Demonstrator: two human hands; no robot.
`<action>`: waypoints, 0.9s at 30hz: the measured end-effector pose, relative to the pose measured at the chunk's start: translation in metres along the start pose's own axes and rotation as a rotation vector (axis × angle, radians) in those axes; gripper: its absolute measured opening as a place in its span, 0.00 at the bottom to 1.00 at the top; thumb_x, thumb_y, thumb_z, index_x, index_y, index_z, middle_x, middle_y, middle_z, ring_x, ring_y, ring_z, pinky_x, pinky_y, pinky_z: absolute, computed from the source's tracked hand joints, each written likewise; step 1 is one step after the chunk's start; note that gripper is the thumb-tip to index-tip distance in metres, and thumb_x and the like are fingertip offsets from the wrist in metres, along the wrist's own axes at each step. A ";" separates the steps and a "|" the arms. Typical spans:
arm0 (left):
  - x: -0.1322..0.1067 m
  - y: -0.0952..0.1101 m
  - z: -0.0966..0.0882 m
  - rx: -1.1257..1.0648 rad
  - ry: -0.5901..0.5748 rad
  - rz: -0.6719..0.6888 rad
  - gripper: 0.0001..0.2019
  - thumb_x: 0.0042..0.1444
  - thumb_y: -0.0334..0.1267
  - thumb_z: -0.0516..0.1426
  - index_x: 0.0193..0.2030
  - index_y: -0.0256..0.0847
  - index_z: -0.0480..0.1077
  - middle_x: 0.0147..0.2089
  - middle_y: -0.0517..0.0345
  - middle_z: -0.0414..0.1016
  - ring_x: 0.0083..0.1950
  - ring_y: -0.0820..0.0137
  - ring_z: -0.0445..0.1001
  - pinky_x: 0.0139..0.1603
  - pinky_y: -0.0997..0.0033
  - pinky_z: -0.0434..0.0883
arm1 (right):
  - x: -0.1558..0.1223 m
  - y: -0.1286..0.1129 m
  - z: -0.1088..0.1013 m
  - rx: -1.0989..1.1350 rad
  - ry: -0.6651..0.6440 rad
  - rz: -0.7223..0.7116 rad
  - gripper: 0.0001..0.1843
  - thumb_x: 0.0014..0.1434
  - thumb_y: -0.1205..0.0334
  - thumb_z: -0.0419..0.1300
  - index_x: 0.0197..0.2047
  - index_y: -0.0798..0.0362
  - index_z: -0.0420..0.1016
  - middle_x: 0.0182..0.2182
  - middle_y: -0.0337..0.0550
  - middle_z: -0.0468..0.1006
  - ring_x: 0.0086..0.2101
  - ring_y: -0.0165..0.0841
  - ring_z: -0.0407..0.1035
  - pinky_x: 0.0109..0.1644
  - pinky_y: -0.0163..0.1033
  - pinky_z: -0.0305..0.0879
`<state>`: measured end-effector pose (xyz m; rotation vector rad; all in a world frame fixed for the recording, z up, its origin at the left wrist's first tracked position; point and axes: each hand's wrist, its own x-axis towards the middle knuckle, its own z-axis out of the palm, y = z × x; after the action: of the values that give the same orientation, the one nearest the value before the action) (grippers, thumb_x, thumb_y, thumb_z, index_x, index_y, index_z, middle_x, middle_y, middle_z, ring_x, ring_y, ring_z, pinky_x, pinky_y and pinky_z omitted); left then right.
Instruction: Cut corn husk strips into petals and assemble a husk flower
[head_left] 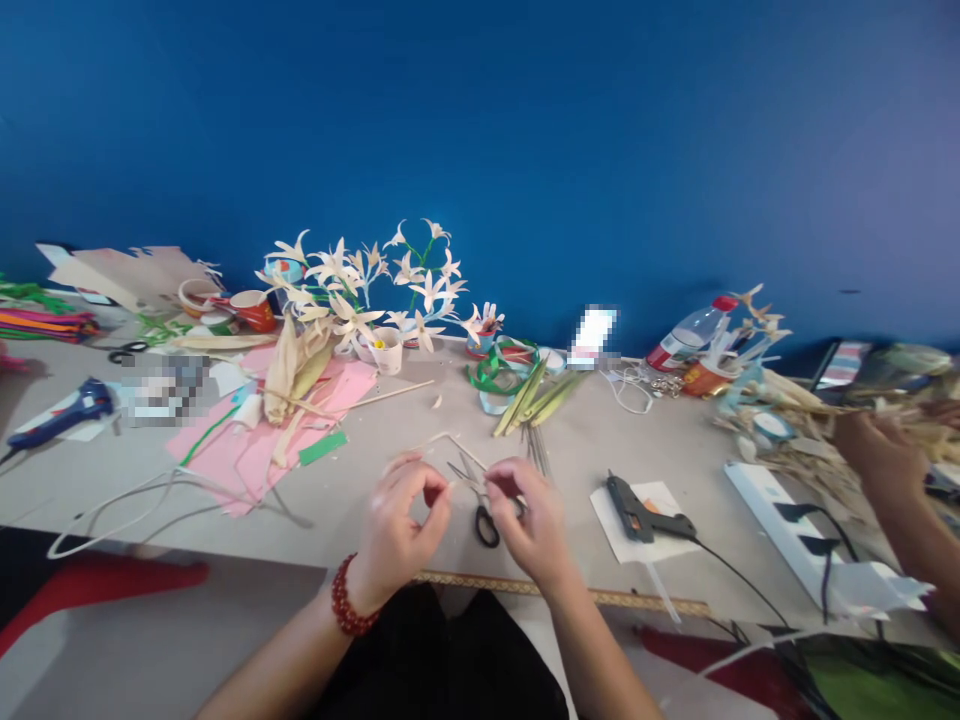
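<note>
Scissors [481, 495] near two curled hands [397, 515] [538, 525]

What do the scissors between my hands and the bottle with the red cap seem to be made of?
Scissors: thin grey blades, probably smooth metal; dark loop handles, perhaps smooth plastic. Bottle: likely clear, smooth plastic, since it is see-through between its label and cap.

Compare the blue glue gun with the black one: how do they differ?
Colour: the blue gun is dark blue; the black gun is black with a small orange patch.
Place: the blue gun lies near the table's left end, the black gun right of centre.
Pose: the blue gun's handle points left, the black gun's right.
Shared: both lie on the table, each with a cord.
</note>
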<state>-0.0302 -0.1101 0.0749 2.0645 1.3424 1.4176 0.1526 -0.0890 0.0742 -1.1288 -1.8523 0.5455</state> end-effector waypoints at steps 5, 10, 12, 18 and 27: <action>0.003 0.004 0.002 0.045 -0.024 0.035 0.05 0.56 0.27 0.55 0.31 0.40 0.65 0.26 0.62 0.68 0.30 0.72 0.69 0.58 0.56 0.66 | 0.005 -0.017 0.009 0.009 -0.108 -0.001 0.03 0.57 0.66 0.55 0.32 0.52 0.69 0.26 0.39 0.73 0.26 0.30 0.67 0.32 0.34 0.64; 0.002 0.004 0.001 0.075 -0.017 0.036 0.05 0.57 0.29 0.54 0.31 0.41 0.65 0.25 0.63 0.67 0.29 0.72 0.68 0.58 0.55 0.67 | 0.005 -0.004 0.008 -0.056 0.007 -0.009 0.05 0.57 0.68 0.56 0.29 0.52 0.68 0.23 0.37 0.71 0.24 0.30 0.66 0.30 0.34 0.62; 0.002 0.003 0.000 0.084 -0.006 0.041 0.05 0.57 0.29 0.54 0.32 0.41 0.65 0.26 0.63 0.67 0.29 0.71 0.68 0.57 0.55 0.67 | 0.003 0.003 0.001 -0.093 0.082 -0.003 0.04 0.56 0.68 0.56 0.31 0.51 0.68 0.24 0.38 0.71 0.25 0.31 0.67 0.32 0.35 0.63; 0.006 0.004 0.002 0.141 -0.023 0.084 0.05 0.55 0.28 0.55 0.31 0.41 0.65 0.25 0.63 0.67 0.29 0.72 0.69 0.57 0.56 0.67 | 0.008 -0.013 -0.006 -0.081 -0.081 -0.151 0.07 0.57 0.68 0.57 0.40 0.52 0.70 0.34 0.45 0.76 0.34 0.36 0.70 0.39 0.39 0.66; 0.004 0.007 0.000 0.130 -0.041 0.066 0.06 0.56 0.28 0.54 0.30 0.41 0.65 0.24 0.63 0.66 0.28 0.72 0.68 0.56 0.56 0.67 | 0.013 0.000 -0.005 -0.136 0.041 -0.227 0.06 0.57 0.71 0.57 0.32 0.51 0.70 0.27 0.41 0.76 0.29 0.34 0.69 0.36 0.38 0.65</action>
<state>-0.0264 -0.1105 0.0818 2.2272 1.3960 1.3389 0.1545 -0.0787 0.0829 -0.9911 -1.9735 0.2682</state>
